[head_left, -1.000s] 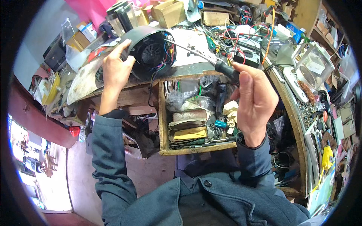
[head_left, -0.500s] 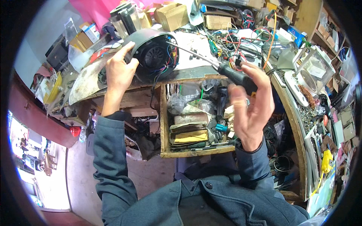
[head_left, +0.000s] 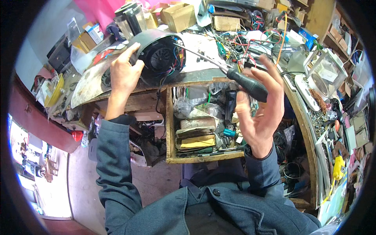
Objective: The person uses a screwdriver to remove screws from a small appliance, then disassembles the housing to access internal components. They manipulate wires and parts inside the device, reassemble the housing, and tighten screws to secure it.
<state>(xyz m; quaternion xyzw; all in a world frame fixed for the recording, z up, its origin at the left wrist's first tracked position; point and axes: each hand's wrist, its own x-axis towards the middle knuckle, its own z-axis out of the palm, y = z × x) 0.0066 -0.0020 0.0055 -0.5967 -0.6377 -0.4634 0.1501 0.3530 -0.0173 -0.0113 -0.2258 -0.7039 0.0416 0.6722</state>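
A black, round appliance base [head_left: 135, 38] lies tipped on its side on the bench, its open underside showing a vented motor part [head_left: 160, 58] and coloured wires [head_left: 179, 58]. My left hand [head_left: 124, 72] grips its left rim, index finger stretched along the edge and thumb bent below. A long screwdriver [head_left: 247, 84] with a black handle reaches into the open underside, its tip near the upper right inner edge. Around the handle is my right hand [head_left: 262, 113], loosely curled, with thumb below and some fingers raised. Exactly where the tip sits is too small to tell.
Below the bench edge, an open wooden drawer [head_left: 169, 129] holds packets, plastic bags and tools. Tangled wires [head_left: 250, 43] cover the bench at the back right. Cardboard boxes [head_left: 178, 17] and a blender jar [head_left: 135, 19] stand behind. A power cord [head_left: 158, 94] hangs over the edge.
The fingers of my right hand have shifted around the screwdriver handle, which now shows more clearly. My left hand and the appliance base stay in place.
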